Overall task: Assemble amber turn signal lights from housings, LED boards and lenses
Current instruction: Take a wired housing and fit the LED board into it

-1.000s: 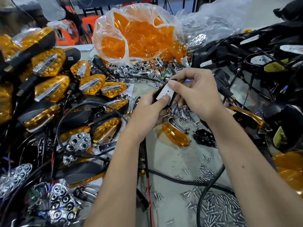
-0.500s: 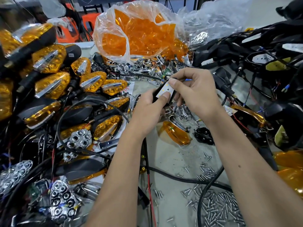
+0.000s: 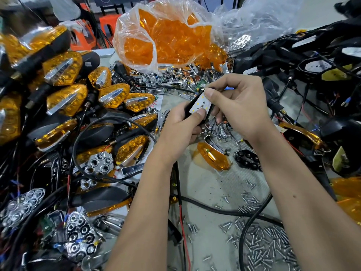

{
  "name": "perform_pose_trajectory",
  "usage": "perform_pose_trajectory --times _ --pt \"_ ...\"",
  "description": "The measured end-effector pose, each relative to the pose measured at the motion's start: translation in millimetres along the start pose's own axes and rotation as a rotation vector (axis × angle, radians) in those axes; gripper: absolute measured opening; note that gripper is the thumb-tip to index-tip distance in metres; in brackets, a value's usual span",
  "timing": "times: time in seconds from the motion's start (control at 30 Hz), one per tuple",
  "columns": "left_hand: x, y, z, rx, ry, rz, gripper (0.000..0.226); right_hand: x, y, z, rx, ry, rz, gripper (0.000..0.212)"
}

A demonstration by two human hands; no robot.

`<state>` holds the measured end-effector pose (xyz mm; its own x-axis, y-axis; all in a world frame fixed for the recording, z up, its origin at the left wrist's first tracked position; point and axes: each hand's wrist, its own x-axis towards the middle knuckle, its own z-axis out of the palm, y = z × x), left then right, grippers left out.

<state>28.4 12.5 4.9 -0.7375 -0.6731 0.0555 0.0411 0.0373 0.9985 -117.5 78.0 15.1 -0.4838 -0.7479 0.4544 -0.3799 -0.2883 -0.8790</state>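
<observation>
My left hand [image 3: 180, 126] grips a black housing [image 3: 188, 110] above the table's middle, mostly hidden by my fingers. A white LED board [image 3: 200, 104] with small yellow LEDs lies on the housing's open face. My left thumb presses its near edge. My right hand [image 3: 240, 106] pinches the board's far end between thumb and forefinger. Below my hands a loose amber lens [image 3: 214, 156] with a chrome trim lies on the table. A black reflector insert [image 3: 247, 159] rests to its right.
Finished amber lights [image 3: 66, 98] are piled at the left with chrome reflectors [image 3: 99, 165] and cables. A clear bag of amber lenses [image 3: 166, 36] stands at the back. Black wired housings [image 3: 312, 61] fill the right. Several screws [image 3: 263, 241] lie at the front right.
Both hands stay together on the housing and board. The board has tilted slightly and sits flatter on the housing. The view has shifted a little.
</observation>
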Motion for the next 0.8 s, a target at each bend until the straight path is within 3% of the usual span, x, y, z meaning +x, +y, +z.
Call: perform_pose_trajectory --times 0.57,0.8 --pt "2.6 -2.0 0.0 0.127 0.042 -0.001 0.023 -0.2 0.2 0.2 -0.029 0.009 0.036 0.006" --pt "-0.8 1.4 -1.3 0.177 -0.011 -0.052 0.018 1.1 2.8 -6.8 -0.051 -0.085 0.044 0.009"
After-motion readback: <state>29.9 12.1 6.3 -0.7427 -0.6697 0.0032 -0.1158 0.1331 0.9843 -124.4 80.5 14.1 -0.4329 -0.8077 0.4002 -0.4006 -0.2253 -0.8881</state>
